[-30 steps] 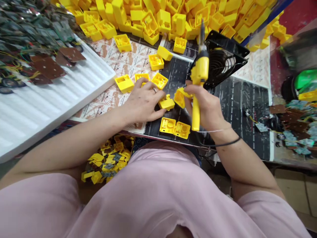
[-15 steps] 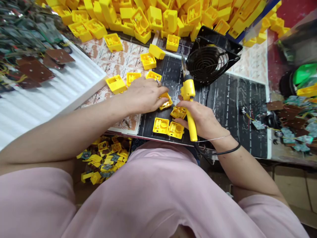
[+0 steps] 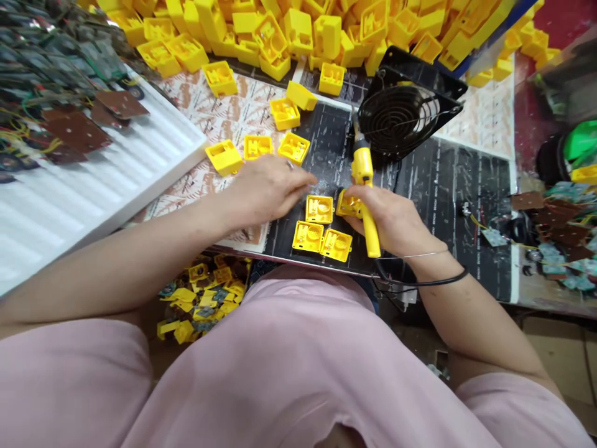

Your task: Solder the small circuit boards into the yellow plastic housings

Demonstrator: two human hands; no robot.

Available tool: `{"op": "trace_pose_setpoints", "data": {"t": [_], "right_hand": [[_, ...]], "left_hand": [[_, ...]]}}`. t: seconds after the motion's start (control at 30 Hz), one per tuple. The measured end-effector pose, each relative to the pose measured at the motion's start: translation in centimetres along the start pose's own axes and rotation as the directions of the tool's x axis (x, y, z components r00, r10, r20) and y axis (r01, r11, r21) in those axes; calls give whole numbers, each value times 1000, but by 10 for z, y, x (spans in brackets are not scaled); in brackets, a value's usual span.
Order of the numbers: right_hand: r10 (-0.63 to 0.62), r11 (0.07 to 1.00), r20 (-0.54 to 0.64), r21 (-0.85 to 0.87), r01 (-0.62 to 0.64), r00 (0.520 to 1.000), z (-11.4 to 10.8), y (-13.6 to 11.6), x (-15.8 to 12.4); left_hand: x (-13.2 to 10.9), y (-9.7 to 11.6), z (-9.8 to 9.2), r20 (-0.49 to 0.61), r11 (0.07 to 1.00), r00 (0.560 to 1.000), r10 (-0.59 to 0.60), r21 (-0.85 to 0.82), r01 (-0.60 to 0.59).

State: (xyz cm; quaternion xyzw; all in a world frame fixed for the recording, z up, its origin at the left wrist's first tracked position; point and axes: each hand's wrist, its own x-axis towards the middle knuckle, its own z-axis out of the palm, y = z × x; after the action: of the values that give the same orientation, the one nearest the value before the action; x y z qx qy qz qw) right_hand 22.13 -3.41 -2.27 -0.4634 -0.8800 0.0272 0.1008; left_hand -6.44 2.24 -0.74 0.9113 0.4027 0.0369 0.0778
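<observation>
Yellow plastic housing pinched in the right hand over the black work mat, a yellow soldering iron gripped in the same hand; a firm pinch, fingers clear of the tip, suits this work. Left hand spread open above the mat, holding nothing. 3 more housings lie on the mat, a wire-guarded fan at its far edge.

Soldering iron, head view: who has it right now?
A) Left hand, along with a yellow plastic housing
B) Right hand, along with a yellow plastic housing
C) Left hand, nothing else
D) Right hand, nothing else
B. The right hand grips the yellow-handled soldering iron and pinches a yellow plastic housing at its fingertips; the left hand is apart from both.
</observation>
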Motion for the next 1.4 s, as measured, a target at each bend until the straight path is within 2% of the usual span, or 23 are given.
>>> {"op": "trace_pose_setpoints", "data": {"t": [0.07, 0.13, 0.23, 0.33, 0.43, 0.53, 0.67, 0.73, 0.8, 0.87, 0.9, 0.97, 1.07, 1.13, 1.23, 1.4], "right_hand": [[38, 996, -12, -76, -39, 999, 1, -3, 1], [59, 989, -65, -133, -67, 996, 0, -6, -2], [63, 987, -127, -136, -80, 990, -5, -8, -7], [78, 992, -213, -78, -97, 974, -10, -5, 1], [16, 1000, -207, -9, -18, 978, -7, -3, 29], [-79, 996, -145, 30, 84, 986, 7, -4, 74], [-64, 997, -76, 41, 67, 995, 29, -7, 126], [-53, 997, -57, 51, 56, 997, 34, -8, 135], [-68, 993, -66, 91, 74, 995, 34, -10, 133], [-88, 986, -79, 135, 98, 993, 30, -15, 122], [-95, 982, -79, 159, 106, 992, 28, -18, 114], [-110, 970, -52, 212, 118, 993, 24, -26, 99], [-147, 947, -3, 289, 142, 989, 21, -35, 81], [-174, 938, 6, 306, 164, 985, 19, -37, 75], [-186, 928, -7, 326, 178, 982, 18, -37, 73], [-154, 939, 19, 313, 140, 988, 21, -40, 79]], "left_hand": [[-10, -15, -9, -75, 992, 990, -120, 31, 123], [-22, -29, -14, -104, 980, 980, -171, 85, 181], [-38, -38, -8, -85, 976, 993, -85, 192, 100], [-47, -35, 7, -87, 952, 995, -42, 299, 66], [-54, -32, 19, -122, 954, 992, -8, 298, 44], [-69, -28, 24, -178, 974, 977, 114, 216, -75], [-84, -15, 19, -220, 968, 945, 241, 131, -216], [-77, -14, 13, -234, 982, 954, 186, 60, -177], [-58, -23, 6, -225, 1000, 974, 17, -1, -18], [-34, -40, 3, -163, 986, 973, -166, -25, 164], [-23, -50, 3, -118, 976, 969, -217, -28, 215], [-7, -69, 6, -94, 968, 963, -251, -16, 251], [0, -86, 14, -189, 975, 958, -214, 12, 220], [-3, -86, 16, -186, 976, 960, -209, 24, 217], [-10, -72, 12, -109, 970, 965, -238, 18, 242], [-16, -42, -4, -193, 971, 953, -232, 9, 238]]}}
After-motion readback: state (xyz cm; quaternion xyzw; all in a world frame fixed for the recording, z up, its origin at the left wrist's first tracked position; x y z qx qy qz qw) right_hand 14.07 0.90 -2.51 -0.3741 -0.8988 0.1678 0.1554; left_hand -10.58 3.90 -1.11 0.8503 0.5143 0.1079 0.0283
